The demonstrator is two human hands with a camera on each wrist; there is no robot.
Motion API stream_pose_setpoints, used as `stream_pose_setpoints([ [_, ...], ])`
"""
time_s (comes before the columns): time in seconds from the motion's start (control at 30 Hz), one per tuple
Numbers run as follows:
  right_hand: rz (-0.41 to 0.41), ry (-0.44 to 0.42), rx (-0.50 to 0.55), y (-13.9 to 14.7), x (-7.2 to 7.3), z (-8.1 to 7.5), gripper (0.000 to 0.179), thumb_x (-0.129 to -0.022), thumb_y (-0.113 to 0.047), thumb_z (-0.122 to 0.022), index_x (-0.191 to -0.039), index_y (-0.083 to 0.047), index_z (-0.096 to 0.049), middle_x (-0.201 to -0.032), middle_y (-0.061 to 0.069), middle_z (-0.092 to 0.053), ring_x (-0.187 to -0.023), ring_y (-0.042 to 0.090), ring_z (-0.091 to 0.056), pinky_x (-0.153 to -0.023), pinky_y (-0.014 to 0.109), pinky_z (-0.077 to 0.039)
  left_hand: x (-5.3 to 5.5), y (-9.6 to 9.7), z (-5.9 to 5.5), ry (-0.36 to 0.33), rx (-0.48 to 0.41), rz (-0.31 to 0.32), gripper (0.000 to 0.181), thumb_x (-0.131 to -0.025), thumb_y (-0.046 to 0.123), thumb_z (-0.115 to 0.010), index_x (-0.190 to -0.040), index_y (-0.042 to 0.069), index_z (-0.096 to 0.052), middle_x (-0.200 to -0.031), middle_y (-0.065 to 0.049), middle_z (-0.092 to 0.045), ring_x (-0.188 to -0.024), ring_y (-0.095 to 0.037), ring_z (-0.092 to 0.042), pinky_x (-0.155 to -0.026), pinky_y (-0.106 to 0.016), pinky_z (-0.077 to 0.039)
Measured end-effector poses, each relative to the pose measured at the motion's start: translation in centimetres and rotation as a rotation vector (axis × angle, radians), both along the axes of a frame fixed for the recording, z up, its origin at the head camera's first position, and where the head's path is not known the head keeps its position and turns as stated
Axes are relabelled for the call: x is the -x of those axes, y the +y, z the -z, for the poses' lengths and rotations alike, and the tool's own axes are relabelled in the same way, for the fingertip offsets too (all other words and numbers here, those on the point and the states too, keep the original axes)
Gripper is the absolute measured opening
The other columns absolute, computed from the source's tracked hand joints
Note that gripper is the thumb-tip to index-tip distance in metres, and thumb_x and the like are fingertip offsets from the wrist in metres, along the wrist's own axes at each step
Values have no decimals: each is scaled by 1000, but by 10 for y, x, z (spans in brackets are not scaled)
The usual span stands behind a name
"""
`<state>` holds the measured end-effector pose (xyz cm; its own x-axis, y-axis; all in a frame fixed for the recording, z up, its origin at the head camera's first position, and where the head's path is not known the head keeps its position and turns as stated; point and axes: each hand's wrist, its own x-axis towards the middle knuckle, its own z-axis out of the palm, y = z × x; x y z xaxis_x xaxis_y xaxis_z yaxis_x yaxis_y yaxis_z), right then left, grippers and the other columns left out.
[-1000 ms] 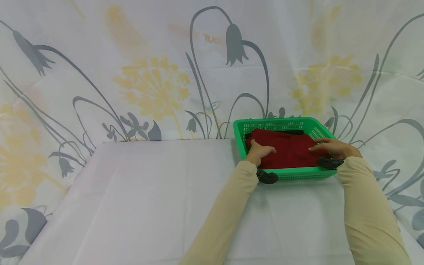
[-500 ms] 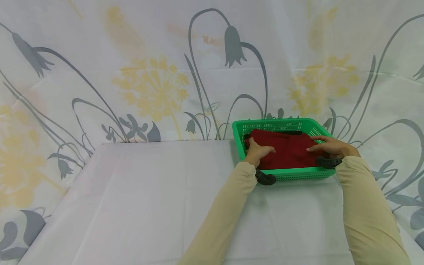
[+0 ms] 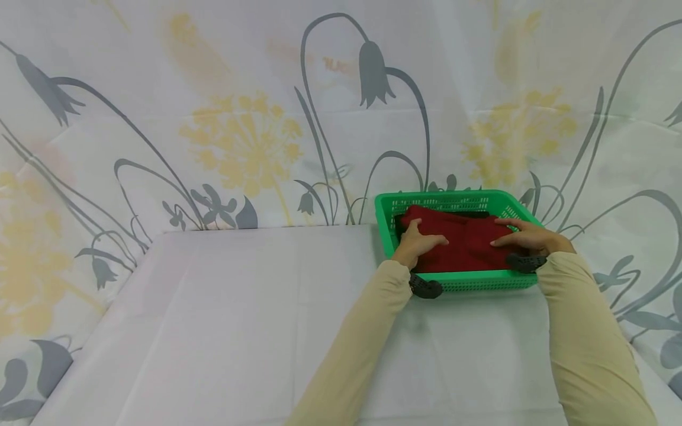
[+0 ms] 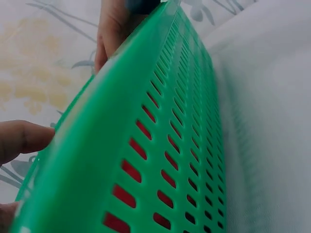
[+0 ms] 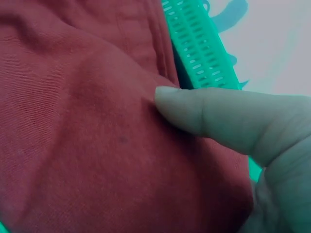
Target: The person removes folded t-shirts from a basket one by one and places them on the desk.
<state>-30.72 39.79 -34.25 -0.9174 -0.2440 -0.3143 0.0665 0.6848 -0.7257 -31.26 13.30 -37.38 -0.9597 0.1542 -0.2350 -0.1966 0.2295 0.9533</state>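
A folded red garment (image 3: pixel 460 239) with stitched seams (image 5: pixel 160 43) lies in a green plastic basket (image 3: pixel 487 280). My left hand (image 3: pixel 417 244) holds the garment's left end, its thumb over the top. At the opposite end, my right hand (image 3: pixel 533 236) grips the cloth. The right wrist view shows that thumb (image 5: pixel 194 111) pressing into the fabric while the other fingers are mostly hidden past the edge. In the left wrist view, the basket wall (image 4: pixel 146 131) covers most of the left hand, and red shows through its slots.
A dark folded item (image 3: pixel 476 213) shows behind the red garment inside the basket. The basket stands at the back right of a white-covered table (image 3: pixel 229 319). A flower-printed curtain (image 3: pixel 341 118) hangs directly behind it.
Both hands have shifted slightly inward over the garment. Its upper left part has bunched up a little, and the basket has stayed in place.
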Motion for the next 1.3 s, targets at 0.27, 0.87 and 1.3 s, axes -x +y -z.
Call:
stream_pose_setpoints([
  [0.27,11,24,-20,-1,1,1,82,-93,-19,-63,-150,8,-12,-149,40,7,-133,56,-9,-101,59,-30,-3,-1,0,-23,14,-2,81,-83,22,-76,-151,19,-32,-153,-8,-30,-137,-27,-29,-103,-46,-37],
  [0.87,19,48,-65,3,0,0,82,-89,-24,-68,-149,6,-21,-149,40,2,-134,57,-4,-102,61,-27,1,4,4,-80,11,72,79,-83,18,-77,-148,16,-33,-144,-6,-41,-130,-28,-41,-101,-45,-39],
  [1.3,-10,57,-77,0,1,0,82,-89,-23,-69,-150,5,-22,-150,39,3,-135,57,-4,-102,63,-25,1,4,2,1,35,63,84,-80,6,-79,-150,22,-35,-146,-5,-41,-130,-26,-41,-99,-41,-41],
])
